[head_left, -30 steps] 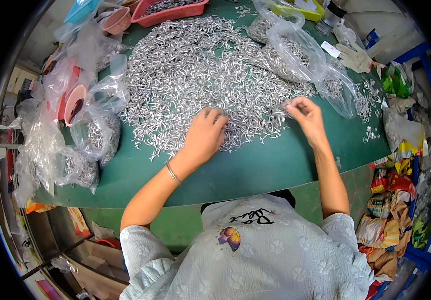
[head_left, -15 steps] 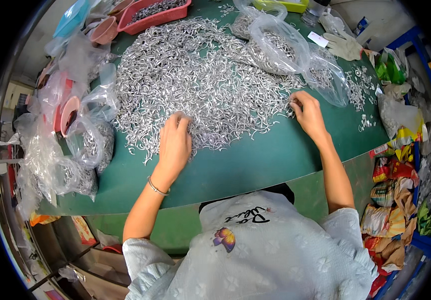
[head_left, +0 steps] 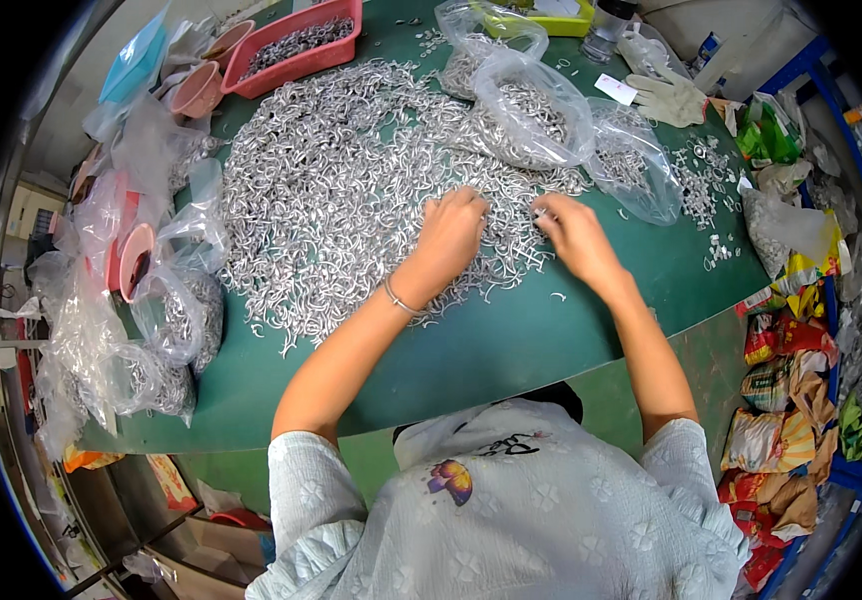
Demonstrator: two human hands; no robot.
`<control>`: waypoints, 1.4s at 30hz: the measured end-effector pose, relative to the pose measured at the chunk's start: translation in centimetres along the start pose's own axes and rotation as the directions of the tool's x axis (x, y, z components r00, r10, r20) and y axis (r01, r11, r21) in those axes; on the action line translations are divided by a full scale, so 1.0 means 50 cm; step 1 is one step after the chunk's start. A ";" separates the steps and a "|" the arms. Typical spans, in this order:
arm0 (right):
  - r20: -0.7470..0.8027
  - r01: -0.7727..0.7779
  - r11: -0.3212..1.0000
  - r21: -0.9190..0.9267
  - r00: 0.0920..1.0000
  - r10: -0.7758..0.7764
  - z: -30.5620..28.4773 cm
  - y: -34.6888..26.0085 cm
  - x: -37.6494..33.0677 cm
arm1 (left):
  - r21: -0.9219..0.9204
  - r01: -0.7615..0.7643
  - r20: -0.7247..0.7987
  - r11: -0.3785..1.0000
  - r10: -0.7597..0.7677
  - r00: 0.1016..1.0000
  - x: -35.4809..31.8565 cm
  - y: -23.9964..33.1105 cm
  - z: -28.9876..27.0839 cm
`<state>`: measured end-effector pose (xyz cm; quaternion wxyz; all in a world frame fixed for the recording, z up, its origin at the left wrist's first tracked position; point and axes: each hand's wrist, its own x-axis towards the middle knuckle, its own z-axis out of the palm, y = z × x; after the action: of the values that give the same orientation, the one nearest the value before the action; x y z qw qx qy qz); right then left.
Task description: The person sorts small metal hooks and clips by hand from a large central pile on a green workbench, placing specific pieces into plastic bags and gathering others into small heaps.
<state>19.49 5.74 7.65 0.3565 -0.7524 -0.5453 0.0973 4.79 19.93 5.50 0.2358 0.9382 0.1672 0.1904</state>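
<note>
From where I'm standing, nearest is the person's pale shirt [head_left: 551, 500] with a butterfly on it, then the bare front of a green table [head_left: 471, 360]. Left hand [head_left: 454, 232] is curled down over a big heap of curved silvery bits [head_left: 341, 190], right hand [head_left: 573, 236] bent at the heap's right edge. They're near each other, not touching; honestly can't tell if either's pinching anything. Past them, clear bags [head_left: 531, 120] of more bits, then a pink tray [head_left: 298, 68] full of darker pieces.
</note>
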 end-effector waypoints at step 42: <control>0.138 -0.057 0.949 -0.309 0.985 0.104 0.011 -0.018 -0.054 | 0.002 0.124 0.006 0.992 -0.124 0.992 0.038 0.024 0.007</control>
<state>17.45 3.71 7.17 0.1893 -0.8102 -0.5483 0.0841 6.85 19.56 6.36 0.2466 0.9268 0.2245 0.1725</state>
